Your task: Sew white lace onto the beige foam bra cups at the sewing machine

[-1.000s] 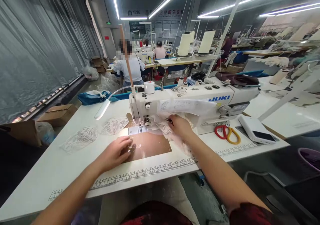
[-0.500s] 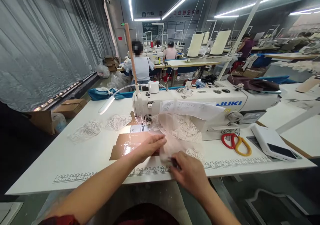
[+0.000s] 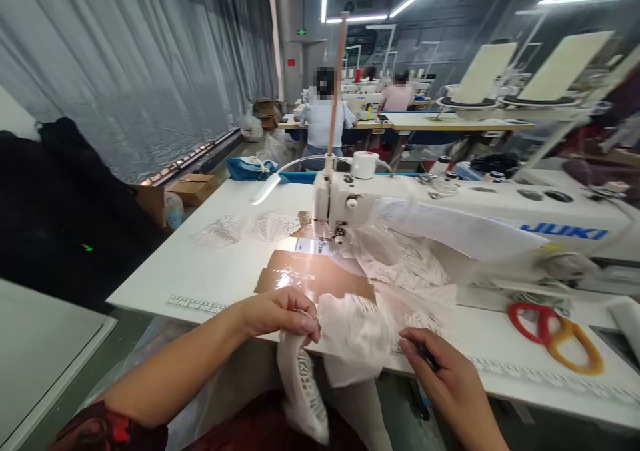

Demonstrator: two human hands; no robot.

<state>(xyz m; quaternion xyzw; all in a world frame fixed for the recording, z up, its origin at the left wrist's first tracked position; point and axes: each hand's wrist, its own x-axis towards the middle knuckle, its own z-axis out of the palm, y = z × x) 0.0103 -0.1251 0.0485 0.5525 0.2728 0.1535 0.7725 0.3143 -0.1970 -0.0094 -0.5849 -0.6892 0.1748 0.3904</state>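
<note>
My left hand [image 3: 293,314] pinches the edge of a pale lace fabric piece [image 3: 357,337]; one part of it hangs below the table edge over my lap. To the right, my right hand [image 3: 445,364] is closed around a small dark tool [image 3: 426,355], mostly hidden in the palm, perhaps thread snips. More cream lace fabric [image 3: 410,264] lies bunched beside the sewing machine [image 3: 345,204]. Brown card [image 3: 310,271] with a shiny cover lies in front of the needle area. Two lace pieces, one of them a lace cup shape [image 3: 275,226], rest left of the machine.
Scissors [image 3: 555,337] with red and yellow handles lie at the right. A printed ruler [image 3: 195,303] runs along the front of the white table [image 3: 170,264]. A lit lamp [image 3: 266,189] hangs by the machine head. Thread cones [image 3: 485,74] stand behind; a person [image 3: 325,124] sits further back.
The view has turned left. My left hand has drawn the lace piece away from the machine toward my lap. My right hand, still holding the dark tool, is now farther from my left.
</note>
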